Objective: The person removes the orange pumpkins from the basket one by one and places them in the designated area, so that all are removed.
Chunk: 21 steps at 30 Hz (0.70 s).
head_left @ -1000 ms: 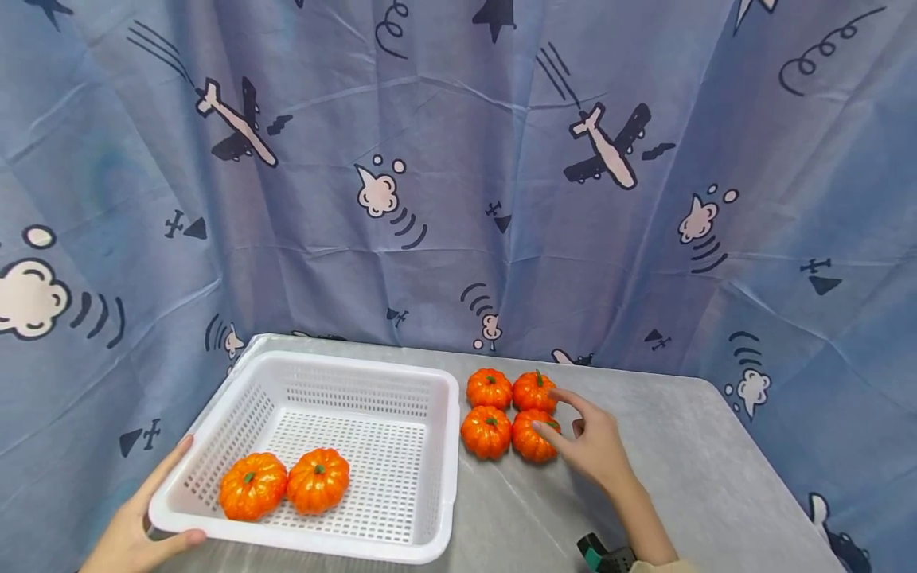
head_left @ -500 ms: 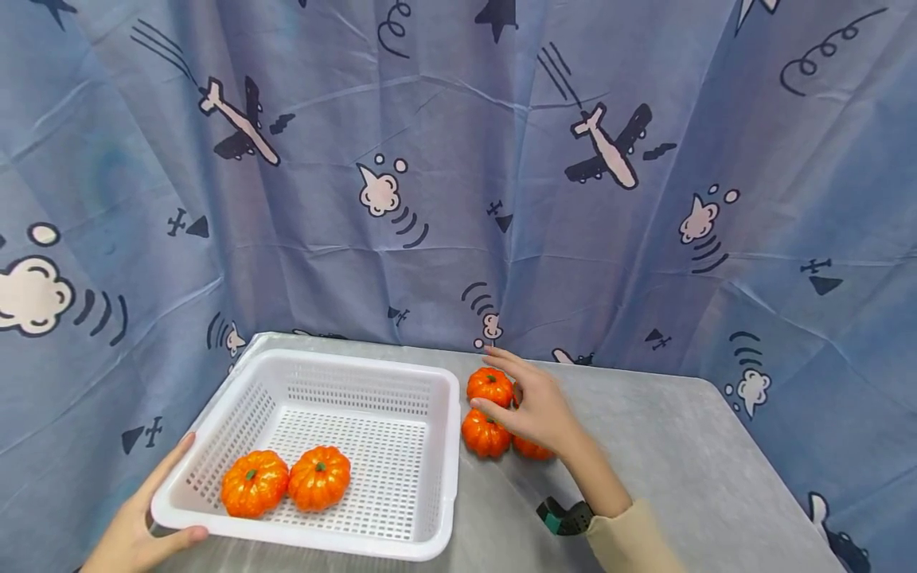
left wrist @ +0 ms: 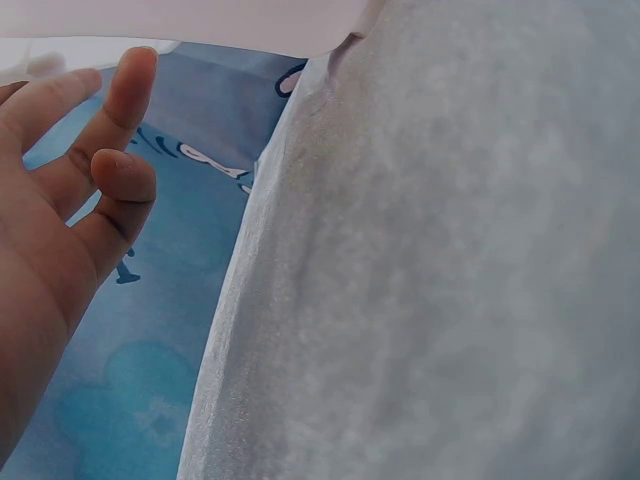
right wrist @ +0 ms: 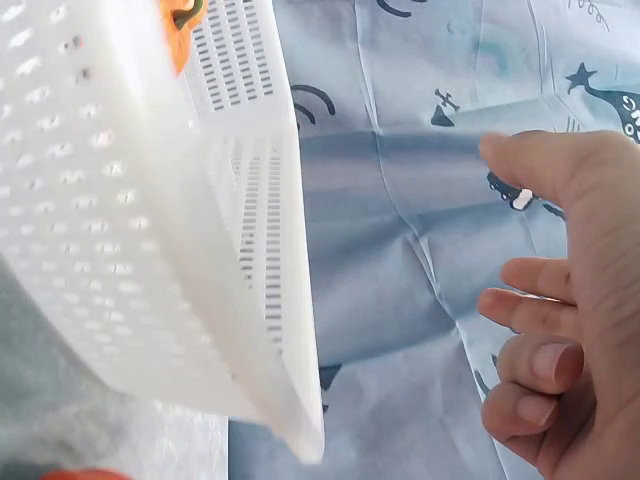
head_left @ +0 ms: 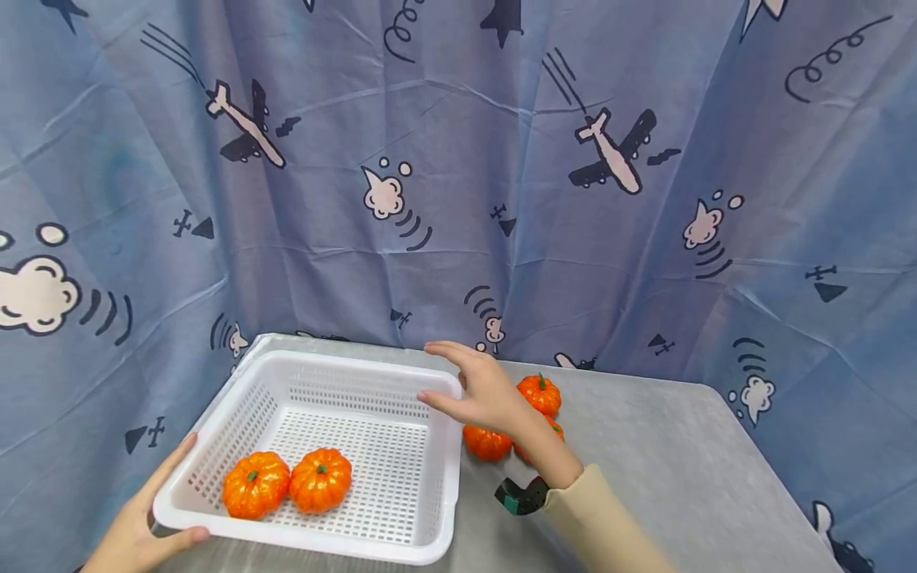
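In the head view a white plastic basket with slotted walls holds two orange toy pumpkins at its front left. My left hand grips the basket's front left corner, thumb along the front rim and fingers on the left side. Over the basket's right rim my right hand hangs with thumb and index finger spread; the right wrist view shows nothing between them. Right of the basket, more pumpkins sit on the table, partly covered by my right hand and forearm.
A grey table carries everything. Its back edge meets a blue curtain printed with planes and clouds. A dark wrist strap sits at my right wrist, below a beige sleeve.
My right hand has moved left from the pumpkins to above the basket's right rim, holding nothing. The left hand and the two pumpkins in the basket have stayed put.
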Available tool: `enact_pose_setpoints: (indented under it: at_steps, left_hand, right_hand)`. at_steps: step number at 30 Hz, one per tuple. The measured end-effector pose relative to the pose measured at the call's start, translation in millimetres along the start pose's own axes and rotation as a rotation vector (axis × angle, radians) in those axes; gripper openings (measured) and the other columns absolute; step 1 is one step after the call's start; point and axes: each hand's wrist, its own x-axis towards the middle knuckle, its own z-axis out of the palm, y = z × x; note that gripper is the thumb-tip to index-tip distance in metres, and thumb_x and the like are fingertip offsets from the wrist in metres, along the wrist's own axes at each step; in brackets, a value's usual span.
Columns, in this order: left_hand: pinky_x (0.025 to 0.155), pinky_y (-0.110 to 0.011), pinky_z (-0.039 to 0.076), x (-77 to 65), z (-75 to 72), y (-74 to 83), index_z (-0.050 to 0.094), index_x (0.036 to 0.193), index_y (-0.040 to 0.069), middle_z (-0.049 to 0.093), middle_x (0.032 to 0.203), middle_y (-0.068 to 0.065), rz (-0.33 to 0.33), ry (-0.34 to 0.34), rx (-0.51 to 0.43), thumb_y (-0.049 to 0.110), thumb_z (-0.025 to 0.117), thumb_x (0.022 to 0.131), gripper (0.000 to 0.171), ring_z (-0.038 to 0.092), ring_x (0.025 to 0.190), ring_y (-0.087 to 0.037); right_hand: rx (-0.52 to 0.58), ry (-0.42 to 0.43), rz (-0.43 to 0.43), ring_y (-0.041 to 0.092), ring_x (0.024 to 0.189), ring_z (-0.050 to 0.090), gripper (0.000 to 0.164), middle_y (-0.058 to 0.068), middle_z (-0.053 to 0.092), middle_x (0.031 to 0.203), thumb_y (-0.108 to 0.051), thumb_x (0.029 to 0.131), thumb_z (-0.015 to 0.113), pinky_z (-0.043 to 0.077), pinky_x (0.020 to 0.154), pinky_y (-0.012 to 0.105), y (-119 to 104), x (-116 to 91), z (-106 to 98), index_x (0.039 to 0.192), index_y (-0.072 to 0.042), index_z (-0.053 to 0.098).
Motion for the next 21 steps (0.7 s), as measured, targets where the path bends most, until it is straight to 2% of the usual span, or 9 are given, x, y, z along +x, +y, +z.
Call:
enact_pose_setpoints:
  at_steps: [10,17,21]
  left_hand:
    - [0.082,-0.008,0.043,2.0,1.6,0.9,0.019,0.172,0.019,0.028,0.144,0.047,0.054,0.018,-0.03,-0.002,0.089,0.078,0.119,0.046,0.112,0.017]
    - [0.077,-0.019,0.052,0.9,1.4,0.5,0.013,0.173,0.023,0.027,0.14,0.047,-0.01,-0.024,-0.057,0.0,0.085,0.085,0.116,0.051,0.108,0.014]
    - [0.076,-0.021,0.053,0.4,1.2,0.6,0.012,0.173,0.026,0.028,0.14,0.046,-0.009,-0.028,-0.078,-0.003,0.084,0.085,0.117,0.052,0.107,0.012]
  right_hand:
    - [0.023,-0.067,0.044,0.001,0.048,0.018,0.063,0.007,0.069,0.137,-0.037,0.091,0.082,0.028,0.052,0.021,-8,23,11,0.145,-0.009,0.064]
    - [0.05,-0.084,0.032,0.003,0.05,0.02,0.062,0.006,0.069,0.138,-0.036,0.092,0.082,0.03,0.054,0.021,-16,39,17,0.144,-0.009,0.064]
    - [0.077,-0.101,0.018,0.002,0.05,0.022,0.063,0.006,0.069,0.139,-0.035,0.091,0.083,0.032,0.055,0.021,-22,51,22,0.145,-0.008,0.064]
